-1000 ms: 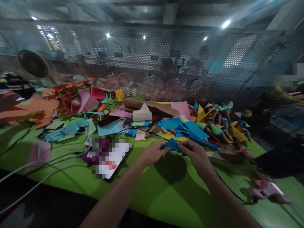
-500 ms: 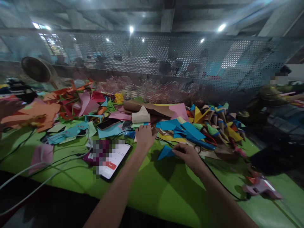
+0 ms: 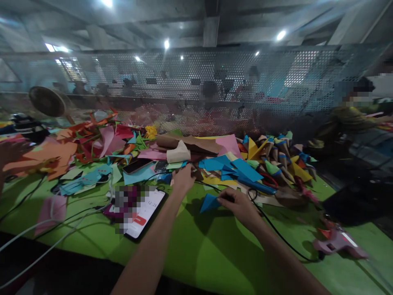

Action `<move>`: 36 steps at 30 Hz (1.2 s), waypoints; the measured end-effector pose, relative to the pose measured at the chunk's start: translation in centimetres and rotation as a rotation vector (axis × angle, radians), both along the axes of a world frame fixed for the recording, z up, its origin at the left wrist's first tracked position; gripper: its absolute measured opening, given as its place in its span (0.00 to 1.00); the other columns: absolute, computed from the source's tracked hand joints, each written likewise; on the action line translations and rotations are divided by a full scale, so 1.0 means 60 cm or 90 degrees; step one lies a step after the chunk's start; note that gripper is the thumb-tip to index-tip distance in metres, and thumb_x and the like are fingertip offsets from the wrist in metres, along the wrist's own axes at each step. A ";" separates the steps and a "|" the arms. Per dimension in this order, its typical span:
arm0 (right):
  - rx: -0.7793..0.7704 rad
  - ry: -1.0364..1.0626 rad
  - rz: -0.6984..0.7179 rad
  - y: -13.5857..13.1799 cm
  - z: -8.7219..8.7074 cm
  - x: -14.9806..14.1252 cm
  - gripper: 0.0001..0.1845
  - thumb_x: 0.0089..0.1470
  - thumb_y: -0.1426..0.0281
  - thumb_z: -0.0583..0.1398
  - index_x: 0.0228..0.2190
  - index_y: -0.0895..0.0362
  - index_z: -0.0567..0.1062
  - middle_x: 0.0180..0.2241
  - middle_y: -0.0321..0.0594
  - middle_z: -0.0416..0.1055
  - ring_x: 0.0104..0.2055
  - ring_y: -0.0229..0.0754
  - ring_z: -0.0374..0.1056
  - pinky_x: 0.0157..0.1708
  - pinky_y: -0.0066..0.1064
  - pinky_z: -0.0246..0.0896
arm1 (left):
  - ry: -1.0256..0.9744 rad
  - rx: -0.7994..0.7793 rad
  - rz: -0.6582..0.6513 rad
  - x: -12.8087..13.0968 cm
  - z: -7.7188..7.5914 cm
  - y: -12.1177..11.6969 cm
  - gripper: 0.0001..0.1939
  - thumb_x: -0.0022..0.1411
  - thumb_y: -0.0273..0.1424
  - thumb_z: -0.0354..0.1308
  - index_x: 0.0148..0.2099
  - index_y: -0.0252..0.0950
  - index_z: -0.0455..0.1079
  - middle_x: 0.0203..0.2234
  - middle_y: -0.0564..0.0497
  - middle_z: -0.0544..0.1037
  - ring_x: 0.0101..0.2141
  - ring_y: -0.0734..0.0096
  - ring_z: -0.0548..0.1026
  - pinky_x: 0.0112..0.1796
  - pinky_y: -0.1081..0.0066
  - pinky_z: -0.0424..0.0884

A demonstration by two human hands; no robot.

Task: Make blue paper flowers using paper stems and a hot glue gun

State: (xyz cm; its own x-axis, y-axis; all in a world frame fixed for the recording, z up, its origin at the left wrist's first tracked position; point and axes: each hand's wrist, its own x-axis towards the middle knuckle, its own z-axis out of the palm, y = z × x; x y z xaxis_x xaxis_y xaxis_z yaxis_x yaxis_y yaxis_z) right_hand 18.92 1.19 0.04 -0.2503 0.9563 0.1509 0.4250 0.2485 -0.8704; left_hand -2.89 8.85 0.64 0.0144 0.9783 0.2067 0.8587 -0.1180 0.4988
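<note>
- Your right hand (image 3: 236, 205) has thumb and finger pinched on the right end of the blue paper piece (image 3: 209, 203).
- That piece sits left of those fingertips, over the green table (image 3: 196, 254). Reads as triangular; long axis roughly sideways, free tip left and slightly toward you.
- Your left hand (image 3: 183, 180) is farther out, up-left of the piece and apart from it. Right is the nearer hand.
- Left fingertips are in among scraps by the beige paper (image 3: 178, 152); can't tell if they grip anything.
- Black cord (image 3: 276, 227) runs beyond the piece, loops beside your right hand, ends at the pink glue gun (image 3: 339, 242) off right.
- Blue strips (image 3: 245, 168) lie past the right hand.
- Phone (image 3: 147, 213) is just left of your left forearm.
- Room: green tabletop between your forearms, down to the near edge.
</note>
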 end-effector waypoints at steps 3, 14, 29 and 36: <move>-0.004 0.001 -0.001 -0.001 0.000 -0.001 0.10 0.50 0.61 0.62 0.27 0.56 0.77 0.25 0.36 0.74 0.29 0.42 0.67 0.29 0.30 0.57 | -0.083 0.054 -0.063 -0.006 0.004 -0.002 0.20 0.58 0.22 0.57 0.51 0.42 0.71 0.45 0.50 0.80 0.49 0.62 0.76 0.53 0.62 0.65; -0.008 -0.055 -0.011 -0.001 0.001 -0.001 0.10 0.50 0.61 0.61 0.25 0.55 0.77 0.25 0.37 0.74 0.30 0.44 0.67 0.29 0.31 0.55 | -0.585 0.053 -0.226 -0.008 0.001 -0.036 0.12 0.55 0.30 0.62 0.43 0.36 0.71 0.42 0.47 0.79 0.43 0.65 0.77 0.46 0.66 0.71; 0.160 -0.263 -0.102 0.020 -0.015 0.031 0.13 0.51 0.61 0.58 0.33 0.53 0.80 0.37 0.46 0.78 0.41 0.56 0.72 0.39 0.43 0.62 | -0.197 0.008 -0.062 -0.003 -0.014 -0.055 0.22 0.62 0.29 0.56 0.59 0.41 0.63 0.46 0.44 0.79 0.47 0.55 0.76 0.46 0.60 0.68; 0.125 -0.256 -0.062 0.017 -0.013 0.028 0.13 0.51 0.61 0.62 0.37 0.54 0.80 0.37 0.45 0.77 0.39 0.52 0.72 0.38 0.39 0.63 | -0.029 0.005 0.027 -0.019 -0.005 -0.055 0.24 0.63 0.32 0.55 0.61 0.40 0.61 0.49 0.41 0.79 0.47 0.52 0.77 0.45 0.61 0.68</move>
